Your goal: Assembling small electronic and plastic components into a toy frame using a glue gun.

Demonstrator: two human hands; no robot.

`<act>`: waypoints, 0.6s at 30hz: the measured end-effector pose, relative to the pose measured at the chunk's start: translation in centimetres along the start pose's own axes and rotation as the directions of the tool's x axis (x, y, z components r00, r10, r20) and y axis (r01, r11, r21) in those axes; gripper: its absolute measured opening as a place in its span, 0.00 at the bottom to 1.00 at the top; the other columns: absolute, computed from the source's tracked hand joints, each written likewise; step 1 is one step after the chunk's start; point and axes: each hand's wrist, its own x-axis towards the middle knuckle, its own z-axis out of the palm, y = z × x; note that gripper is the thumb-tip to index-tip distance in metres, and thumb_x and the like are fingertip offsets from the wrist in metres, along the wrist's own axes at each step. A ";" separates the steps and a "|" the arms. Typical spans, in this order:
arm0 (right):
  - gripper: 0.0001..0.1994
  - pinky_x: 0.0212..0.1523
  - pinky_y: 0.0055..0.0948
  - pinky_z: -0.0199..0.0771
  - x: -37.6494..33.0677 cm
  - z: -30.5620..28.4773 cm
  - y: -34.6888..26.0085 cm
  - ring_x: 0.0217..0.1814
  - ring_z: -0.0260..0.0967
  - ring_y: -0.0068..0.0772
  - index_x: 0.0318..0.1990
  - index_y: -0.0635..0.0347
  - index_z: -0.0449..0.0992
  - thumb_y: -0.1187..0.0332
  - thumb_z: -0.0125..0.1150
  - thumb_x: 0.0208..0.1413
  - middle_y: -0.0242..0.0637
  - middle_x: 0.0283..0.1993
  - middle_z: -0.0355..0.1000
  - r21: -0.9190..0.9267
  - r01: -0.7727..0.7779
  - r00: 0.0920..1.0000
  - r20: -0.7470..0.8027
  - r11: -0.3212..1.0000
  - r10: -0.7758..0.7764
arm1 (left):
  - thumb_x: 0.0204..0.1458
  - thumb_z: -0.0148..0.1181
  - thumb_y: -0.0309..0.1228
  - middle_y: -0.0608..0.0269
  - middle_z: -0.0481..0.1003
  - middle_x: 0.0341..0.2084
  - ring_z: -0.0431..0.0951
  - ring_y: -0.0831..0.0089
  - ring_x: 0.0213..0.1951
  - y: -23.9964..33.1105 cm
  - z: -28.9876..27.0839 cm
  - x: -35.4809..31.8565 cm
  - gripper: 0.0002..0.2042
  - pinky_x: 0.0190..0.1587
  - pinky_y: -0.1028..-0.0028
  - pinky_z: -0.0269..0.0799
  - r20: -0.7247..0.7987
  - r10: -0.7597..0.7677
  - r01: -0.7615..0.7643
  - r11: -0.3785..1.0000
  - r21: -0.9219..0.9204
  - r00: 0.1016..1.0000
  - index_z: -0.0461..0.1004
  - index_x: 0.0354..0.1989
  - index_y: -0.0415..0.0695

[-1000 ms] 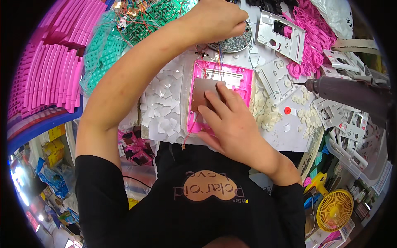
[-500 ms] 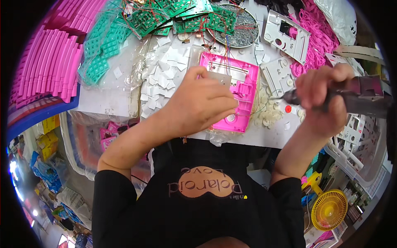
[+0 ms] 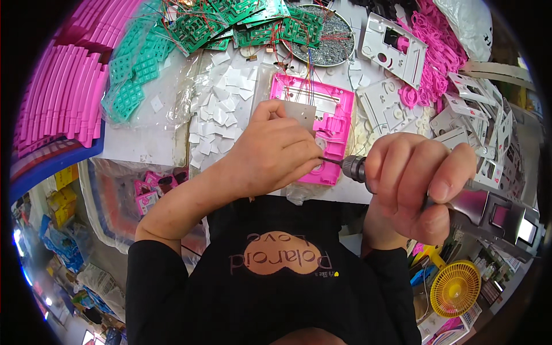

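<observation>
A pink plastic housing [image 3: 339,103] lies on the table in front of me, with thin wires running into its far side. Over its left part is my left hand [image 3: 282,146], fingers curled inward and beside a small grey plate [image 3: 302,113]; what the fingertips pinch, if anything, is hidden. My right hand [image 3: 417,181] is wrapped round an electric screwdriver [image 3: 489,215], held level to the right of the housing. Its thin bit points left and ends close by my left fingertips, over the housing; whether it touches anything cannot be seen.
Green circuit boards [image 3: 247,23] with wires and a round tray of screws [image 3: 330,43] stand at the back. White paper squares [image 3: 221,109] lie left of the housing. Stacked pink parts [image 3: 57,92] fill the far left; white plastic panels [image 3: 397,49] lie right.
My right hand has brought the screwdriver nearer and to the left, so its bit now reaches my left fingers over the housing. My left hand has hardly moved.
</observation>
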 end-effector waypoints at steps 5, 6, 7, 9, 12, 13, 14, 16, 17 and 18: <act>0.11 0.26 0.24 0.67 0.0 -0.8 -0.6 0.18 0.63 0.19 0.43 0.48 0.67 0.61 0.65 0.62 0.22 0.24 0.67 0.032 0.022 1.000 0.009 0.999 -0.022 | 0.45 0.73 0.28 0.69 0.79 0.30 0.76 0.70 0.29 -0.1 0.0 1.0 0.12 0.47 0.62 0.63 -0.010 0.030 -0.029 0.999 0.020 1.000 0.78 0.37 0.48; 0.11 0.26 0.24 0.67 0.0 -0.9 -0.8 0.18 0.63 0.18 0.43 0.48 0.67 0.61 0.65 0.62 0.22 0.24 0.67 0.031 0.023 1.000 0.010 0.999 -0.023 | 0.44 0.73 0.28 0.69 0.78 0.30 0.76 0.70 0.29 -0.1 0.0 1.3 0.12 0.47 0.62 0.63 -0.015 0.045 -0.045 0.999 0.031 0.999 0.78 0.37 0.48; 0.11 0.27 0.24 0.67 0.0 -1.1 -0.9 0.18 0.63 0.18 0.43 0.48 0.67 0.61 0.65 0.62 0.22 0.23 0.67 0.030 0.024 1.000 0.011 0.999 -0.025 | 0.44 0.73 0.28 0.70 0.78 0.30 0.76 0.70 0.29 -0.1 0.1 1.6 0.12 0.47 0.62 0.63 -0.018 0.061 -0.060 0.997 0.040 0.998 0.78 0.36 0.48; 0.11 0.27 0.24 0.67 -0.2 -1.5 -1.1 0.19 0.63 0.19 0.43 0.48 0.67 0.61 0.65 0.62 0.22 0.23 0.67 0.021 0.028 1.000 0.007 0.999 -0.028 | 0.44 0.74 0.30 0.69 0.78 0.30 0.76 0.70 0.30 -0.3 0.3 2.1 0.12 0.48 0.62 0.63 0.019 0.092 -0.093 0.994 0.056 0.996 0.78 0.36 0.48; 0.11 0.28 0.27 0.67 -0.5 -2.4 -0.9 0.19 0.62 0.21 0.44 0.49 0.67 0.62 0.65 0.62 0.24 0.23 0.66 0.018 0.041 0.999 -0.011 0.999 -0.041 | 0.45 0.73 0.34 0.68 0.78 0.32 0.77 0.68 0.37 -1.7 0.7 3.4 0.11 0.50 0.60 0.62 0.092 0.130 -0.135 0.989 0.058 0.987 0.79 0.36 0.49; 0.12 0.28 0.28 0.67 -0.5 -2.8 -0.6 0.20 0.63 0.23 0.44 0.50 0.67 0.62 0.65 0.62 0.25 0.23 0.66 0.026 0.055 0.998 -0.028 0.998 -0.054 | 0.46 0.72 0.35 0.68 0.78 0.32 0.77 0.67 0.39 -3.4 0.6 4.7 0.10 0.51 0.60 0.61 0.089 0.139 -0.144 0.988 0.048 0.986 0.79 0.36 0.49; 0.13 0.28 0.30 0.67 -0.8 -3.0 0.1 0.20 0.64 0.26 0.44 0.52 0.67 0.62 0.67 0.61 0.28 0.23 0.66 0.046 0.080 0.994 -0.078 0.996 -0.076 | 0.47 0.71 0.36 0.68 0.79 0.33 0.77 0.66 0.41 -5.1 0.1 6.1 0.10 0.52 0.59 0.61 0.088 0.145 -0.149 0.988 0.039 0.986 0.79 0.36 0.49; 0.15 0.27 0.33 0.67 -1.0 -2.9 0.3 0.20 0.64 0.29 0.44 0.54 0.67 0.63 0.69 0.60 0.31 0.22 0.66 0.036 0.099 0.986 -0.139 0.994 -0.093 | 0.52 0.67 0.36 0.68 0.79 0.35 0.77 0.64 0.43 -9.0 -0.2 10.4 0.08 0.53 0.58 0.59 0.100 -0.058 0.008 0.897 0.442 0.993 0.79 0.36 0.49; 0.15 0.27 0.33 0.67 -0.9 -2.8 0.2 0.20 0.64 0.29 0.44 0.54 0.67 0.62 0.68 0.60 0.31 0.22 0.66 0.016 0.097 0.985 -0.148 0.995 -0.093 | 0.52 0.62 0.34 0.63 0.79 0.32 0.78 0.62 0.41 -9.6 -0.3 11.7 0.05 0.49 0.55 0.60 0.185 -0.062 -0.041 0.861 0.507 0.981 0.79 0.32 0.49; 0.15 0.26 0.33 0.67 -0.8 -2.9 0.3 0.19 0.63 0.29 0.44 0.54 0.67 0.62 0.68 0.60 0.31 0.22 0.66 -0.004 0.094 0.984 -0.152 0.996 -0.093 | 0.51 0.57 0.33 0.59 0.80 0.30 0.79 0.59 0.38 -10.2 -0.3 12.9 0.06 0.45 0.52 0.62 0.263 -0.074 -0.093 0.819 0.567 0.962 0.79 0.28 0.48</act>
